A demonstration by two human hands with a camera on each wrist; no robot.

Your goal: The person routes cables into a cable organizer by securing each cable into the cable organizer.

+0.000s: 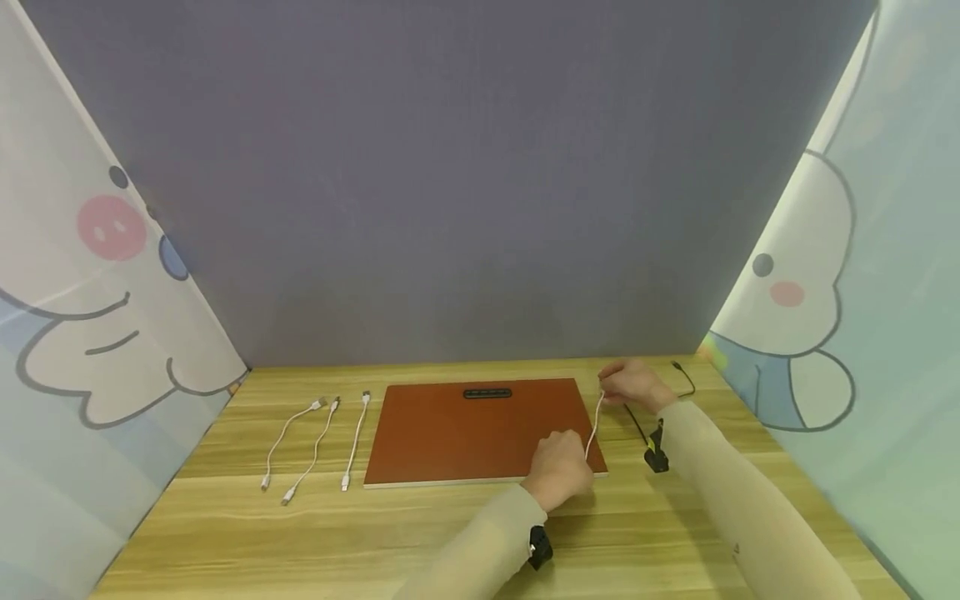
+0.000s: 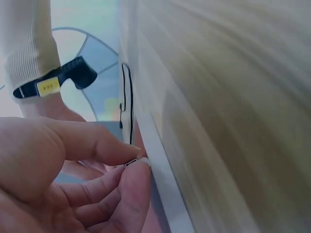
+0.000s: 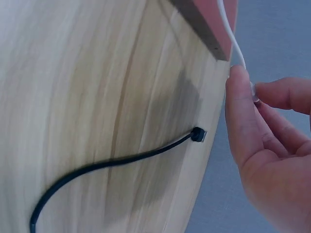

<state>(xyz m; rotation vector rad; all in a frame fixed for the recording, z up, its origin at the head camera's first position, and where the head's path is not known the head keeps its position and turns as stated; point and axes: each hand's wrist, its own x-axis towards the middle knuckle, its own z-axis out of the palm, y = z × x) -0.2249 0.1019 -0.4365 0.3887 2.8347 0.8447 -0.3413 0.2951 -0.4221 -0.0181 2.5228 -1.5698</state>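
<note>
A short white USB cable [image 1: 596, 419] is stretched between the two hands above the right edge of a reddish-brown board [image 1: 450, 437]. The left hand [image 1: 558, 469] pinches its near end; in the left wrist view, a small metal connector [image 2: 132, 162] pokes out between thumb and fingertip. At the far end, the right hand [image 1: 632, 383] grips the cable's other plug [image 3: 254, 92] between thumb and fingers. A black cable [image 3: 104, 164] lies on the wooden table, partly behind the right hand and wrist in the head view.
Three more white USB cables [image 1: 318, 448] lie apart from one another left of the board. A black slotted strip [image 1: 487, 393] sits near the board's far edge. Behind the wooden table [image 1: 300, 542] rises a grey panel [image 1: 465, 183], with cartoon-printed curtains [image 1: 802, 292] at both sides.
</note>
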